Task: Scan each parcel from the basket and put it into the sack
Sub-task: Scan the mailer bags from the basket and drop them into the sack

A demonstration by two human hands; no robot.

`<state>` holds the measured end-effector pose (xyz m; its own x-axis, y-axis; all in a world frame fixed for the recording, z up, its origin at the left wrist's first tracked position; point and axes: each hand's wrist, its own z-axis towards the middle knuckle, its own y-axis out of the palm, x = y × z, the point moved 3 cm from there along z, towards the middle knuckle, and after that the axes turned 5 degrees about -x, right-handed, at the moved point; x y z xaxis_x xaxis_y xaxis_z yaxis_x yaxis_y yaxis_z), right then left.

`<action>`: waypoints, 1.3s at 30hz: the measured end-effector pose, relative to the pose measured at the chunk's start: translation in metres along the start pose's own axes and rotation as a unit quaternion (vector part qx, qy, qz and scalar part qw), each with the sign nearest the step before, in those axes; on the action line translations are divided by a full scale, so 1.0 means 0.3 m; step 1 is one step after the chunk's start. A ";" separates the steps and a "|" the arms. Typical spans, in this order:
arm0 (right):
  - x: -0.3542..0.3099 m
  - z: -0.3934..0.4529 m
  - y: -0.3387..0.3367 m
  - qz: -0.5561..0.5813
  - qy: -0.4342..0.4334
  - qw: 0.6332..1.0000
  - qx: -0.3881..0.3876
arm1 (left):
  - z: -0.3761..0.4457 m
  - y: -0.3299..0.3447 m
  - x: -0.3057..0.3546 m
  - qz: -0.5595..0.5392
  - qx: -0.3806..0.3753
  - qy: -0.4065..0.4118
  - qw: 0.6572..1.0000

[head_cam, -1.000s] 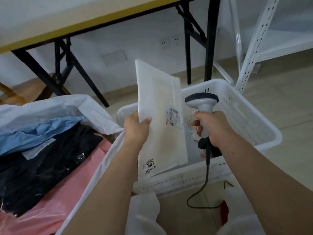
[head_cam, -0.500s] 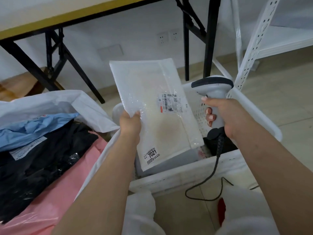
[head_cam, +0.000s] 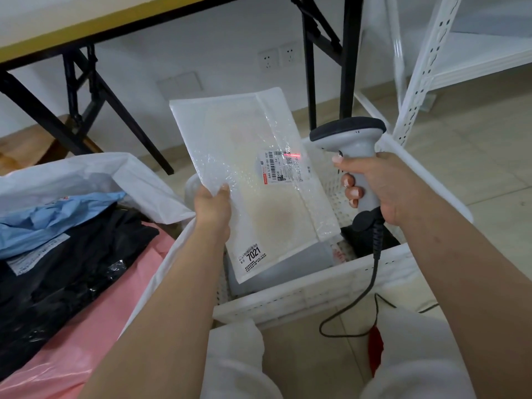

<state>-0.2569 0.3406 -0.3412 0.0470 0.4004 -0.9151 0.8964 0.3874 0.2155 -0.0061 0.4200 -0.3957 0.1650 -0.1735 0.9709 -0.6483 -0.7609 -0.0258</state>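
Observation:
My left hand grips the left edge of a white bubble-mailer parcel, tilted face up above the white plastic basket. A shipping label sits on the parcel, and a red scan line falls on its top right corner. My right hand grips the handle of a grey corded barcode scanner, held just right of the parcel and aimed at the label. Under the parcel a grey parcel lies in the basket. The open white sack stands at left, holding blue, black and pink parcels.
A black-legged folding table with a yellow edge stands behind. White metal shelving rises at right. The scanner's black cable loops down to the floor in front of the basket, near my white-clad knees.
The parcel has turned from edge-on to face up and tilted. My right hand has raised the scanner beside it, and a red scan line now shows on the label.

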 end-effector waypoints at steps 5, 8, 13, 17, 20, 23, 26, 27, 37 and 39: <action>-0.012 -0.003 -0.009 -0.027 -0.020 0.999 0.000 | 0.005 0.006 -0.003 -0.001 0.002 -0.003 1.000; -0.014 -0.007 -0.015 -0.043 -0.024 0.999 0.003 | 0.009 0.008 -0.005 0.000 0.003 -0.005 1.000; -0.016 -0.008 -0.025 -0.059 -0.029 0.998 0.015 | 0.005 0.014 -0.004 -0.006 -0.002 -0.004 1.000; -0.019 -0.005 -0.029 -0.065 -0.033 0.997 0.018 | 0.001 0.018 -0.004 -0.011 -0.007 -0.005 1.000; -0.019 -0.005 -0.027 -0.068 -0.033 0.997 0.018 | -0.004 0.020 -0.001 -0.014 -0.010 -0.002 1.000; -0.022 -0.010 -0.030 -0.072 -0.034 0.997 0.022 | -0.011 0.021 0.004 -0.018 -0.013 0.000 1.000; -0.022 -0.011 -0.029 -0.067 -0.032 0.997 0.019 | -0.014 0.022 0.004 -0.019 -0.013 0.000 1.000; -0.022 -0.013 -0.028 -0.067 -0.031 0.997 0.018 | -0.015 0.022 0.005 -0.019 -0.014 0.000 1.000; -0.028 -0.018 -0.027 -0.078 -0.031 0.996 0.014 | -0.021 0.022 0.008 -0.004 -0.017 0.004 1.000; -0.030 -0.020 -0.031 -0.082 -0.033 0.996 0.013 | -0.028 0.025 0.013 -0.003 -0.018 0.003 1.000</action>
<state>-0.2683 0.3385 -0.3329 -0.0739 0.2777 -0.9578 0.9056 0.4208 0.0522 -0.0167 0.4189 -0.3902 0.1644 -0.1647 0.9726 -0.6730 -0.7396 -0.0115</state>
